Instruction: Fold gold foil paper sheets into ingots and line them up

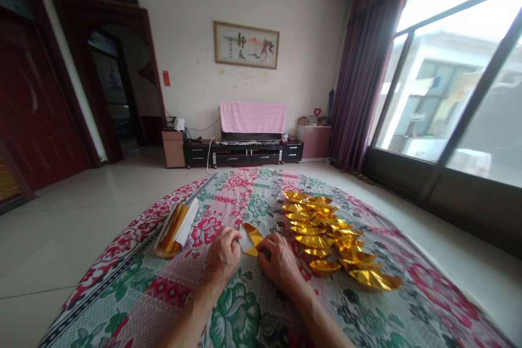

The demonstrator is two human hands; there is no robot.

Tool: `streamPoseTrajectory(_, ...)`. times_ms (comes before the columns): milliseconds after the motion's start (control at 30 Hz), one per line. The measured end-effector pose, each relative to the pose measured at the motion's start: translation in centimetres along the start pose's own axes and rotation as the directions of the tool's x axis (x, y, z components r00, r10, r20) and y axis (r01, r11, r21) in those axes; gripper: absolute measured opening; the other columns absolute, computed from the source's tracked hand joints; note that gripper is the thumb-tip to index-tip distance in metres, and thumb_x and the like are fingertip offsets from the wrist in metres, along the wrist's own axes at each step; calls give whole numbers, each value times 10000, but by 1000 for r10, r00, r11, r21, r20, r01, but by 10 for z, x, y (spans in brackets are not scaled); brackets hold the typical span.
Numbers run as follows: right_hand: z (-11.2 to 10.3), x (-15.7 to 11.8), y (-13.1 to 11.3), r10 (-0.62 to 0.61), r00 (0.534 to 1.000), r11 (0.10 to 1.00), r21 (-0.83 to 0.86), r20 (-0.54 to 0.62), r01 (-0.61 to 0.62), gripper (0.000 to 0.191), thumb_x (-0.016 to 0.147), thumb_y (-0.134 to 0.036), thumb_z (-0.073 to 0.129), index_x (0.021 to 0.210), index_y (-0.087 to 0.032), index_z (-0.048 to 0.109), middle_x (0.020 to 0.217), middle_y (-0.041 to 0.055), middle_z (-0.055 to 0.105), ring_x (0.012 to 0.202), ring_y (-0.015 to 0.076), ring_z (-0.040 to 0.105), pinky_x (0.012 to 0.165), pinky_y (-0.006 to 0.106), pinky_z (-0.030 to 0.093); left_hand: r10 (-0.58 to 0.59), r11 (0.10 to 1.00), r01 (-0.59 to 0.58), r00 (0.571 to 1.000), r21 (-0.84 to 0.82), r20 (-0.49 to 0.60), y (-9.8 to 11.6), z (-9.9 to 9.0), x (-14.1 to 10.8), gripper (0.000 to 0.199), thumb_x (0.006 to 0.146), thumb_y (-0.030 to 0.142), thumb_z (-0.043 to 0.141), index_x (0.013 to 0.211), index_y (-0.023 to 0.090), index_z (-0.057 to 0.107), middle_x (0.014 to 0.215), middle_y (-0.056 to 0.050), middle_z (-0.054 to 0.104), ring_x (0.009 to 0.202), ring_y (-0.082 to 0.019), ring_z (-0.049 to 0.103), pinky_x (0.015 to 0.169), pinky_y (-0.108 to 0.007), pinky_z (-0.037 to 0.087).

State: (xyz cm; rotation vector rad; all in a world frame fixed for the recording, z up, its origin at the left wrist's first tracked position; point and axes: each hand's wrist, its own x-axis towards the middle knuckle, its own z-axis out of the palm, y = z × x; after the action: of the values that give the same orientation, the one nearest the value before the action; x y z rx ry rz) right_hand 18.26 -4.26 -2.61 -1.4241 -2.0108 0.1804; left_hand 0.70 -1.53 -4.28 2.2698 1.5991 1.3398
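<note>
Between my two hands is a small sheet of gold paper (253,236), partly folded, with a white face showing on its left part. My left hand (224,253) pinches its left edge between thumb and fingers. At its right side my right hand (278,261) is closed on the gold part, fingers curled. Several folded gold paper boats (310,241) stand in rows to the right of my hands. On the left lies a stack of gold and white paper sheets (177,228), curved in a shallow holder.
A flowered cloth (234,312) covers the round table under everything. Beyond it stand a low black cabinet (247,156) and a pink cloth (253,117) over a screen. Purple curtains (359,65) and windows are at the right, a dark red door (36,87) at the left.
</note>
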Motion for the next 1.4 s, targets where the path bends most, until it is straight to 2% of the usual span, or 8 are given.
streamPoseTrajectory(100,-1,-1,-1,-9,1000,1000,4,-4,9,164,748,-159,530,821,-229,659,908,36,577,876,167,510,802,269,365,-37,999,38,997,19,-62,-5,1,1,311,707,52,383,875,175,615,901,-60,614,886,-178,568,842,-321,468)
streamPoseTrajectory(233,-3,-1,-2,-27,1000,1000,10,3,27,178,749,-125,506,805,-222,643,900,31,584,864,161,508,797,266,356,2,1000,-2,1000,9,-11,-10,7,1,396,694,33,386,995,161,609,1071,-81,608,1022,-189,540,956,-349,420)
streamPoseTrajectory(467,-2,1,1,-29,999,999,19,-13,30,195,818,-138,446,763,-209,619,890,28,599,833,152,513,783,258,353,59,996,-70,983,58,176,-7,2,-1,355,669,14,400,857,186,647,925,-50,615,922,-180,530,882,-333,435)
streamPoseTrajectory(633,2,3,9,-33,999,999,22,-4,33,221,814,-110,444,765,-213,633,900,31,606,849,155,517,786,248,357,132,981,-158,970,115,206,2,-8,0,322,671,9,416,787,197,650,832,-47,605,874,-187,514,829,-326,432)
streamPoseTrajectory(767,0,5,12,-28,1000,999,33,-2,28,223,811,-113,447,741,-211,635,879,30,607,845,153,516,783,242,361,206,966,-234,953,112,221,7,-13,0,289,697,32,441,773,206,658,747,-41,598,925,-204,513,873,-345,406)
streamPoseTrajectory(967,-3,5,10,-23,1000,999,23,9,23,238,800,-98,437,737,-209,638,895,34,606,853,153,513,788,244,364,171,984,-180,934,-3,314,6,-15,-1,287,750,45,406,776,195,648,775,-33,566,750,-133,542,714,-240,446)
streamPoseTrajectory(1267,-6,-2,9,-163,986,985,69,37,160,283,676,-106,532,926,-199,626,991,43,583,922,174,498,848,288,358,217,976,-216,929,-38,298,2,-14,0,261,792,80,418,821,196,650,781,-30,570,759,-127,548,722,-227,442)
streamPoseTrajectory(1400,-6,-1,11,-188,981,980,84,57,183,280,656,-117,568,918,-198,622,997,51,573,928,183,503,845,301,370,232,973,-218,933,-82,274,-2,-13,0,272,767,56,423,853,183,648,798,-32,585,778,-131,554,743,-238,457)
